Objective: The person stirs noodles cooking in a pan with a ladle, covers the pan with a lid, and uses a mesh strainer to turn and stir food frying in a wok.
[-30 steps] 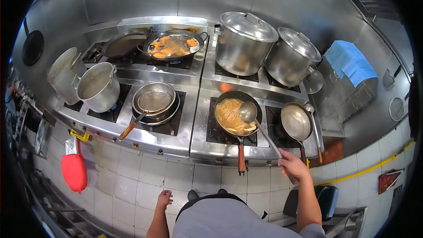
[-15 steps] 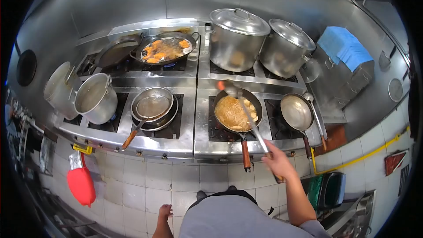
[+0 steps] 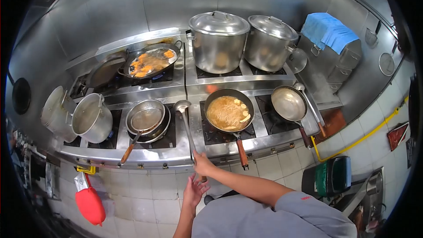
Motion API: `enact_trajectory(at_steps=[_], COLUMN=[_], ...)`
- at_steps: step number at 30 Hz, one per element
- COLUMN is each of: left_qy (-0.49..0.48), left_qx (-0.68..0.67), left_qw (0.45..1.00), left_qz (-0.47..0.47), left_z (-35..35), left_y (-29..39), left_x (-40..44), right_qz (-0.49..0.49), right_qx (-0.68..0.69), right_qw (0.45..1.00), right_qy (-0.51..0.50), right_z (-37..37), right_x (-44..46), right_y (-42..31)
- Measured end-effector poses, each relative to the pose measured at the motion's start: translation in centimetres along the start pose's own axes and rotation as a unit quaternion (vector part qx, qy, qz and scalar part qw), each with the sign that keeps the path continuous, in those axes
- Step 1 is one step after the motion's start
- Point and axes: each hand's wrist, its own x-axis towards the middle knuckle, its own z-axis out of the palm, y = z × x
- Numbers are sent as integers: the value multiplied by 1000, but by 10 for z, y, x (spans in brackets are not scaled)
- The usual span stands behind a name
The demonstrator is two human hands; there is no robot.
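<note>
My right hand (image 3: pixel 203 165) is closed around the handle of a long metal ladle (image 3: pixel 187 130). The ladle's bowl rests on or just above the steel between two burners, left of a frying pan (image 3: pixel 240 150). In that pan sits a light brown broth (image 3: pixel 227 113) with what look like noodles and pale pieces at its right side. My left hand (image 3: pixel 193 190) is just below the right one, close to the handle's end, palm up with fingers apart. Whether it touches the handle I cannot tell.
A wok (image 3: pixel 176 58) of oil with orange pieces frying stands at the back left. Two lidded stockpots (image 3: pixel 216 48) stand behind the pan. Another pan (image 3: pixel 288 104) is to the right, a strainer (image 3: pixel 147 110) over a pan to the left. The stove's front edge (image 3: pixel 145 158) faces me.
My right hand has brought the ladle out of the pan and over to the left. My left hand has come up beside it. The view has shifted slightly.
</note>
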Motion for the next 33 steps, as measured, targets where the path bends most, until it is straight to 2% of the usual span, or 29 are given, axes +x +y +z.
enact_trajectory(at_steps=[1,3,5,7,8,9,10,11,12,14,15,16,17,19,20,21,22,24,25,27,32,33], left_qy=[-2,31,59,103,105,120,135,153,157,162,156,187,215,267,332,385,464,493,481,435,429,432], left_qx=[0,-80,-96,-106,-106,-126,-146,-166,-163,-161,-152,-129,-107,-36,-13,32,51,180,254,360,428,433], left_qw=[1000,996,993,987,987,982,976,967,968,964,967,962,956,948,929,913,883,844,825,802,770,767], left_qz=[-5,33,30,57,56,71,86,114,112,136,135,152,167,170,165,128,45,-110,-153,-196,-202,-194], left_z=[3,2,-11,-17,-20,-26,-32,-35,-36,-35,-34,-42,-52,-74,-68,-68,-82,-117,-101,-56,5,10], left_y=[-3,-16,-26,-33,-36,-41,-46,-52,-56,-62,-65,-72,-83,-113,-132,-156,-184,-241,-260,-294,-329,-333], left_x=[8,34,50,56,59,63,69,75,76,79,76,76,78,67,56,44,35,-1,-17,-37,-80,-87], right_qz=[-8,-24,-43,-105,-120,-45,-51,-98,7,10,66,63,32,49,43,78,82,145,148,188,118,116], right_qx=[-24,-36,-49,74,84,139,214,222,247,241,226,189,212,177,114,31,36,-186,-181,-235,-286,-320], right_qw=[998,996,994,978,976,975,961,962,963,970,968,968,955,925,908,898,898,851,856,855,885,875], right_qy=[-65,-77,-93,-161,-159,-170,-167,-126,-104,26,80,154,204,333,400,432,430,470,462,423,347,343], right_z=[3,-16,-54,-115,-136,-179,-215,-242,-287,-368,-409,-449,-490,-571,-610,-650,-682,-720,-730,-748,-760,-762], right_x=[4,-7,-22,-36,-33,-44,-47,-39,-43,-50,-50,-45,-39,-24,-9,8,18,40,50,80,174,191], right_y=[10,9,-4,-5,11,4,18,51,58,96,118,158,201,261,305,349,375,420,434,448,476,481])
